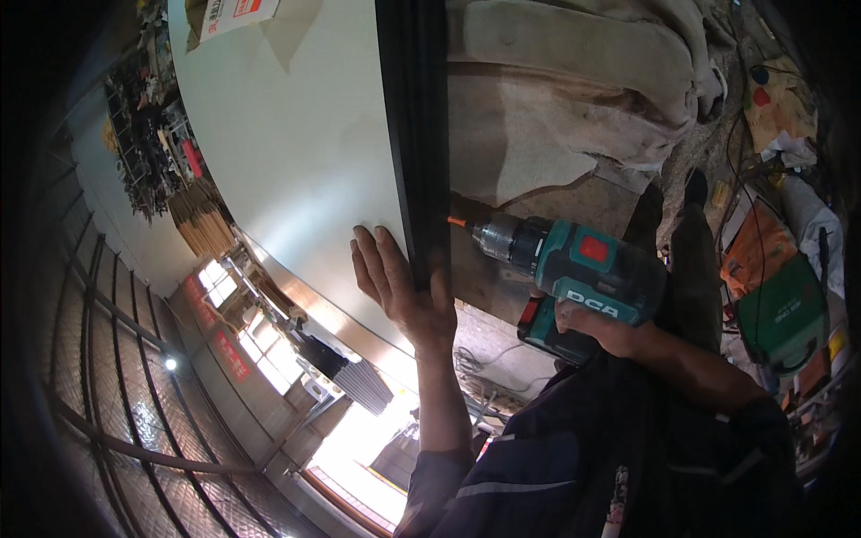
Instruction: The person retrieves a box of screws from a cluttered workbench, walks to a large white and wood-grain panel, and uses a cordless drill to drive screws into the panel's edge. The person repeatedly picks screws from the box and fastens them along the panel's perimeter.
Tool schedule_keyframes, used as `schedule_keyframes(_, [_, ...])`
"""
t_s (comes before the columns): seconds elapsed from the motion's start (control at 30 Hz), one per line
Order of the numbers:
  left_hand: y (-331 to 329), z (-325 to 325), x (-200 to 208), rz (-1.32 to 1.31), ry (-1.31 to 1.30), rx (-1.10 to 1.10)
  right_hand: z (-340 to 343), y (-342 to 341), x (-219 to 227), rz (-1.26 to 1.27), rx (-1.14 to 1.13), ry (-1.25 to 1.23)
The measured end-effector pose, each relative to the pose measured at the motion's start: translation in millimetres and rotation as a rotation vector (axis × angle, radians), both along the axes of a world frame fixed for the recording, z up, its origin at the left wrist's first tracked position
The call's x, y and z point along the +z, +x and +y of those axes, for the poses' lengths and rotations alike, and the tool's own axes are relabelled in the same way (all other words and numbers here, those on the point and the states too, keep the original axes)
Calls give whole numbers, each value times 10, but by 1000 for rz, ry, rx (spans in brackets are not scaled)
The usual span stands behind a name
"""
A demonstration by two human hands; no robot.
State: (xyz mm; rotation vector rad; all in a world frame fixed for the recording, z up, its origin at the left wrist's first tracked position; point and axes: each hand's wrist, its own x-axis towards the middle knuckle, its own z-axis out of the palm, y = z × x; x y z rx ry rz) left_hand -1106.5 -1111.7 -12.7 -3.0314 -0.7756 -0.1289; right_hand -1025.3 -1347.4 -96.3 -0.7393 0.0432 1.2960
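My left hand lies over the edge of a large pale panel, its fingers stretched out flat on the smooth face and its thumb by the black edge strip. In my right hand is a green and black cordless drill, gripped by the handle with fingers wrapped round it. The drill is held level, its chuck toward the panel. An orange-tipped bit reaches to the black strip; whether it touches or enters it I cannot tell.
Beige cloth or hide sheets are heaped beyond the drill. A box with red print sits on the panel's far end. To the right are a green case, an orange bag and cables. Windows and a lit doorway show at left.
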Motion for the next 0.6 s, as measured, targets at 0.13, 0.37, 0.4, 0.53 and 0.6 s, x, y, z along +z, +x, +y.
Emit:
schedule_keyframes(0.13, [6, -18, -9, -11, 7, 14, 37, 10, 28, -3, 1, 18])
schedule_keyframes(0.37, [-23, -8, -39, -14, 17, 2, 19, -72, -31, -10, -74, 58])
schedule_keyframes(0.4, [-16, -24, -35, -5, 20, 28, -3, -40, -19, -67, -30, 53])
schedule_keyframes(0.53, [20, -35, -18, -16, 6, 20, -46, -43, -61, 58, 20, 79])
schedule_keyframes(0.6, [25, -46, -16, -26, -13, 22, -56, -200, -177, -123, -52, 99])
